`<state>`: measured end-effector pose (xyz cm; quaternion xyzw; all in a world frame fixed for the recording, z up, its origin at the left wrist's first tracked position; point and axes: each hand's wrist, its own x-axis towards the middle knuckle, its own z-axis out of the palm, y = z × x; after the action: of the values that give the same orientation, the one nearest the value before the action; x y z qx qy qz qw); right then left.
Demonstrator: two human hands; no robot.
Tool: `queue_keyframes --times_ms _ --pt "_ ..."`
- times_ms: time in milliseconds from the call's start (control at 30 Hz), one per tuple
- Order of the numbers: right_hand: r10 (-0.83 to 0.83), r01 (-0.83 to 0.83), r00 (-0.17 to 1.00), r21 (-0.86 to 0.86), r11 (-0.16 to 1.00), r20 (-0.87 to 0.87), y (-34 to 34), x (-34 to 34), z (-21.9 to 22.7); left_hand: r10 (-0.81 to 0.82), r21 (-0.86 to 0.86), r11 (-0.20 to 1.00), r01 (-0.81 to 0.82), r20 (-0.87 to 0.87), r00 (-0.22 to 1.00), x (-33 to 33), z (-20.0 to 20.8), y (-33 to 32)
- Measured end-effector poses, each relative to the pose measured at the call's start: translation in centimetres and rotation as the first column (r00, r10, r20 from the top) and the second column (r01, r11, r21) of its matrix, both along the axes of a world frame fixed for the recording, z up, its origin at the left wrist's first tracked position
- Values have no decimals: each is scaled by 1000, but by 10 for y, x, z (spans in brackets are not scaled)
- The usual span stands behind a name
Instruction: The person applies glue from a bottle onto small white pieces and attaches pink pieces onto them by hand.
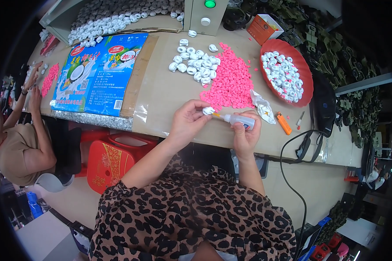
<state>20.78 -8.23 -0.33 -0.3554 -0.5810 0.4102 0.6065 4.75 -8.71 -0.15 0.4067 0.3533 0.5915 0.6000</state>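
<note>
Near the front edge of the table, my left hand point(188, 121) pinches a small white rounded piece point(208, 111) between thumb and fingertips. My right hand point(247, 135) is wrapped round a small translucent squeeze bottle point(239, 119), tilted sideways. Its thin yellow nozzle point(218, 116) points left and meets or nearly meets the white piece; contact is too small to tell. Just beyond my hands spreads a heap of small pink pieces point(234, 80). Loose white rounded pieces point(196, 61) lie against its left side.
At the right stands a red bowl point(308, 80) of white pieces. Crumpled white tissue point(263, 109), an orange lighter point(284, 124) and a black cable point(287, 167) are nearby. Blue printed cardboard point(106, 82) covers the left part. A co-worker point(24, 148) sits at far left, by a red stool point(111, 163).
</note>
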Motion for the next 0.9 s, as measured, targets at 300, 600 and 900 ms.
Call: queue_keyframes --times_ms 300,600,900 --pt "3 -2 1000 28 1000 -20 1 -2 1 9 -11 1000 -9 -8 1000 1 2 0" --pt "-38 34 998 80 996 58 -1 -4 3 16 -13 1000 -17 -29 999 1 3 -1" --pt "-73 63 993 107 992 97 -4 -5 6 24 -40 999 -25 -25 999 1 2 -1"
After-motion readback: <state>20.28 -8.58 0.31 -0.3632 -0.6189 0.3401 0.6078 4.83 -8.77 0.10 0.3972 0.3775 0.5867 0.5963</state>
